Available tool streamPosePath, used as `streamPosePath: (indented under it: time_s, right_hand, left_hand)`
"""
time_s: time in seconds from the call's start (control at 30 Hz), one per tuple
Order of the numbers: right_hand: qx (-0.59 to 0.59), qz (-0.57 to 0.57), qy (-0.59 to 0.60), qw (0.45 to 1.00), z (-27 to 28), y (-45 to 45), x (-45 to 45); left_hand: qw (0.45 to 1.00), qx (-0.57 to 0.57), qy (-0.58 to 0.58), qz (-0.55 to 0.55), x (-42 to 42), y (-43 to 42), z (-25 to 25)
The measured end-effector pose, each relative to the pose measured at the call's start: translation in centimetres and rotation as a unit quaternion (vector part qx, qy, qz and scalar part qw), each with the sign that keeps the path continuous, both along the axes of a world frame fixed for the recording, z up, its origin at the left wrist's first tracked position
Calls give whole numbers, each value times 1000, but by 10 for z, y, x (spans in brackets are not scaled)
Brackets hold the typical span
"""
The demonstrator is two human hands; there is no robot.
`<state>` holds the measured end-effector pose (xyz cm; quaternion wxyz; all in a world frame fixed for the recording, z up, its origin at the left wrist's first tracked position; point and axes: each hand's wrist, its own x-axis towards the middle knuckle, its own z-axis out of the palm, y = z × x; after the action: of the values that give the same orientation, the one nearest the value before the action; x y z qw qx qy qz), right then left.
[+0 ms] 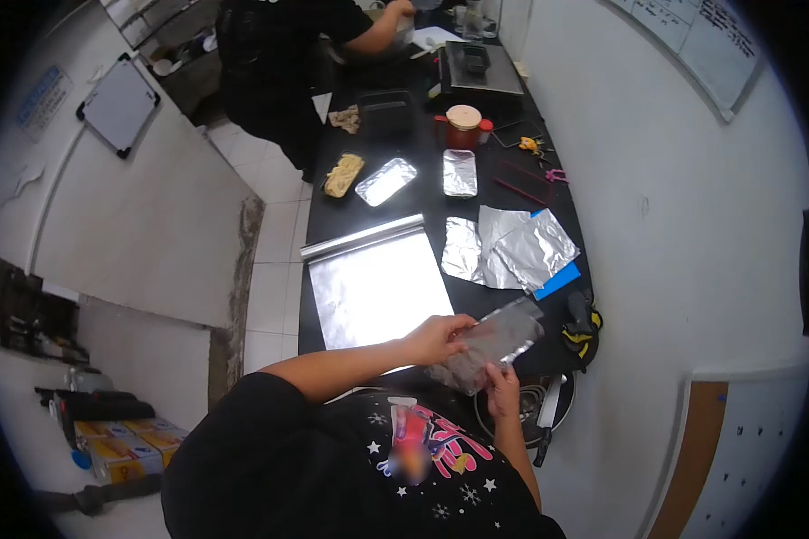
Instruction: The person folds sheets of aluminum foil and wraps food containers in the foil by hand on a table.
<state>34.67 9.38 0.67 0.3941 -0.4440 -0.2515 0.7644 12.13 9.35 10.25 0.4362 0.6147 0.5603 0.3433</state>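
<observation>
Left hand [438, 343] and right hand [503, 392] both pinch the thin clear plastic [502, 343], at whose ten o'clock lies the foil sheet [377, 289], and if one grip becomes loose, it could slide onto the knife [550, 406] at five o'clock and tear.

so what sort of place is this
Probably a small food-prep kitchen or bakery workroom: a roll of foil lies partly unrolled on the black worktop, with small foil trays or packets and a yellowish, loaf-shaped item beyond it.
</observation>
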Motion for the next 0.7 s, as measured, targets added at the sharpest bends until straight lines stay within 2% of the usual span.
streamPosePath:
  time_s: [0.07, 0.17, 0.2, 0.3, 0.37, 0.4, 0.43, 0.47, 0.57, 0.6, 0.63, 0.7]
  right_hand:
    - [40, 22, 29, 999, -20, 6, 22]
    - [71, -27, 65, 995, 1, 29, 21]
    - [62, -34, 40, 997, 17, 40, 14]
    - [76, -36, -55, 995, 4, 75, 19]
    - [96, -66, -68, 991, 11, 98, 10]
    - [103, -78, -81, 988, 5, 113, 9]
    - [108, -91, -94, 986, 3, 126, 8]
    - [116, -91, -120, 982, 2, 137, 8]
    - [43, -50, -199, 978, -7, 165, 9]
    - [86, -97, -226, 965, -10, 169, 0]
    - [87, -93, -252, 959, -18, 170, 1]
    - [91, -83, -304, 945, -44, 181, 13]
  left_hand:
    - [999, -10, -26, -25, 2, 2, 14]
    - [998, 0, -59, 28, 8, 20, 1]
    - [997, -8, -57, 46, 10, 28, 2]
    - [993, -14, -45, 105, 14, 54, 1]
    - [988, 4, -28, 149, 12, 71, -11]
    - [982, -58, -76, 163, 5, 78, -9]
    - [981, 35, -22, 187, -3, 82, -14]
    - [975, 49, 13, 217, -17, 84, -18]
    - [941, 108, 131, 292, -84, 87, -32]
    - [918, 125, 202, 319, -114, 86, -36]
    - [888, 140, 271, 343, -144, 85, -37]
    - [855, 49, 331, 397, -191, 81, -25]
